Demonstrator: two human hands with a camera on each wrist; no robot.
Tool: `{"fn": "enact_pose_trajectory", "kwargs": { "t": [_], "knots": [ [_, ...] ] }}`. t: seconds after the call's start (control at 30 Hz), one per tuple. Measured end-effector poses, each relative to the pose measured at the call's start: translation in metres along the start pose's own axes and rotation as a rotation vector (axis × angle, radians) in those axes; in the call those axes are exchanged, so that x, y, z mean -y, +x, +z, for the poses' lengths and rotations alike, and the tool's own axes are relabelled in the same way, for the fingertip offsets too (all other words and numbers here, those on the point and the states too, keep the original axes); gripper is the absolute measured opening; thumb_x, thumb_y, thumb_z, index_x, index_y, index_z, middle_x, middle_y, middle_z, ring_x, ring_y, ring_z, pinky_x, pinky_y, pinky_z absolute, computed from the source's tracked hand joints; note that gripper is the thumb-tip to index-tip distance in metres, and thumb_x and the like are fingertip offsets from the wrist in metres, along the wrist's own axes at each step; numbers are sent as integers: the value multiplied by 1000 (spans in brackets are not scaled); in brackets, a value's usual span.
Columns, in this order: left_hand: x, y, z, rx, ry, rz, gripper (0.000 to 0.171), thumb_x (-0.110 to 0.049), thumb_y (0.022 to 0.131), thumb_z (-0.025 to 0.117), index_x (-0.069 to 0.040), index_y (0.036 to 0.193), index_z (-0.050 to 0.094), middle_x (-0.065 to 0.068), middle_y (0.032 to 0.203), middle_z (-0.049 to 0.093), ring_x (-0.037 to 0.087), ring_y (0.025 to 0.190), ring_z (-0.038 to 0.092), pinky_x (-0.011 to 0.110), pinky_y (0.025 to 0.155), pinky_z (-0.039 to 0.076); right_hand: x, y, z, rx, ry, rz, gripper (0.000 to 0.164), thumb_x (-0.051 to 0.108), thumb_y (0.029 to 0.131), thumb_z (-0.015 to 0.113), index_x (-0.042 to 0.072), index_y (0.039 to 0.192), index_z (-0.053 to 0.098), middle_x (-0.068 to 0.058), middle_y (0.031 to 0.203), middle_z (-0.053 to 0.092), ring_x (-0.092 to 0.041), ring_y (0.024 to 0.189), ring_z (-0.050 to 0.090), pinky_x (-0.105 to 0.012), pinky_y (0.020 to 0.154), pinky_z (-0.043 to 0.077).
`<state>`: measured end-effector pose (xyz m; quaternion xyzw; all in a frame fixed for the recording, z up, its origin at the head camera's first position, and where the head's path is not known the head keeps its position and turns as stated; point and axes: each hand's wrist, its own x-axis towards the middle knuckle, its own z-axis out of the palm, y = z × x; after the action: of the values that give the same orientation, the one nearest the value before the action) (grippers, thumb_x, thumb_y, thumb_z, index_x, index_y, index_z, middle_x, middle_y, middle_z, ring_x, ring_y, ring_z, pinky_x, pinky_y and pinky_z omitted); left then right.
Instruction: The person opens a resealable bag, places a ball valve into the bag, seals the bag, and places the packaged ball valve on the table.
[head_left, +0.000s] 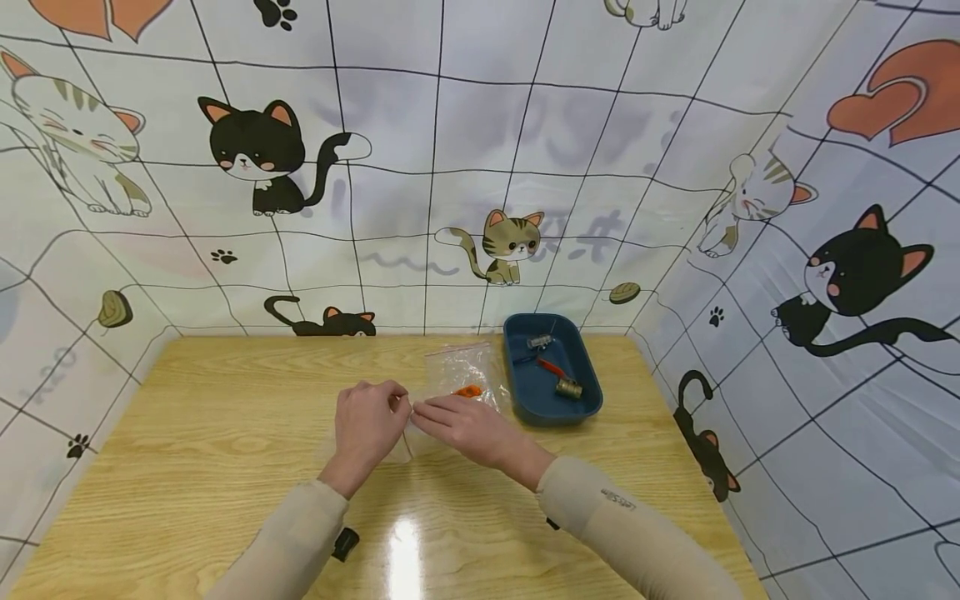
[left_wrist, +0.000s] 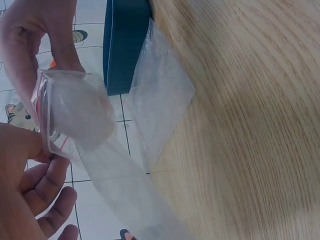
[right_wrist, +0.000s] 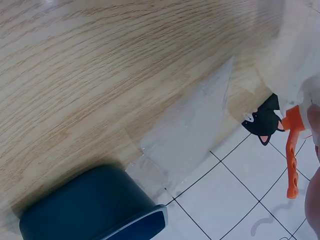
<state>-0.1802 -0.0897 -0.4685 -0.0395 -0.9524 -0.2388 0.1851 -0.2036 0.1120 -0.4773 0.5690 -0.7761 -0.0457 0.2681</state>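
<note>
My left hand (head_left: 370, 423) pinches the rim of a clear zip bag (left_wrist: 82, 107) between thumb and fingers. The bag hangs over the table, its mouth between both hands. My right hand (head_left: 472, 429) is at the other side of the mouth, its fingertips close to the left hand's. It holds a small piece with an orange lever handle (right_wrist: 293, 162), which sticks out beyond the fingers; the rest of the piece is mostly hidden. Another clear zip bag (head_left: 468, 362) lies flat on the table behind the hands, beside the tub.
A dark blue tub (head_left: 551, 414) stands at the back right of the wooden table (head_left: 247, 417). Inside it are a red-handled piece (head_left: 551, 367), a brass-coloured cylinder (head_left: 568, 388) and a clear or silvery piece (head_left: 539, 342). A cat-patterned cloth (head_left: 405, 200) surrounds the table's back and sides.
</note>
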Motion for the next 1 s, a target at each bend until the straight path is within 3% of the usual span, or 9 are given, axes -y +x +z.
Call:
{"fn": "enact_pose_trajectory", "kwargs": {
  "t": [0.2,0.33,0.47,0.57,0.8,1.0],
  "knots": [
    [2,-1,1,-20,-15,13,10,-17,86,66,-15,84,76,-2,67,69,26,77,66,54,91,48,-3,3,3,-135,-21,-21,33,7,97,55,13,128,65,0,129,66,-14,119,62,-25,99,50],
    [4,-1,2,-29,-27,8,8,-17,84,68,-16,83,76,-3,68,70,24,73,64,53,88,49,-2,3,3,-200,-15,-123,32,5,102,46,13,124,68,0,126,67,-12,117,63,-24,99,50],
    [4,-1,1,-14,-40,9,7,-20,85,69,-17,83,76,-4,68,70,24,72,64,53,88,49,1,6,4,-200,-17,-213,34,3,102,44,13,124,68,-1,127,67,-11,119,62,-24,103,48],
    [4,-1,1,-8,-50,20,8,-20,85,69,-16,83,76,-4,68,70,23,69,63,52,86,49,3,8,8,-186,-23,-209,34,3,102,44,12,124,68,0,126,67,-12,119,62,-24,103,47],
    [5,-3,1,16,-69,22,10,-20,87,67,-16,83,76,-2,70,71,22,68,62,48,83,51,-1,5,16,-213,-28,-62,28,7,98,54,13,122,69,0,122,69,-13,113,65,-24,96,52],
    [9,1,-3,123,-166,-72,14,-25,91,64,-17,91,75,-2,78,73,12,60,58,31,61,47,-3,3,15,-266,-4,-180,28,5,100,51,11,120,69,-1,124,69,-13,116,64,-25,100,50]
  ]
}}
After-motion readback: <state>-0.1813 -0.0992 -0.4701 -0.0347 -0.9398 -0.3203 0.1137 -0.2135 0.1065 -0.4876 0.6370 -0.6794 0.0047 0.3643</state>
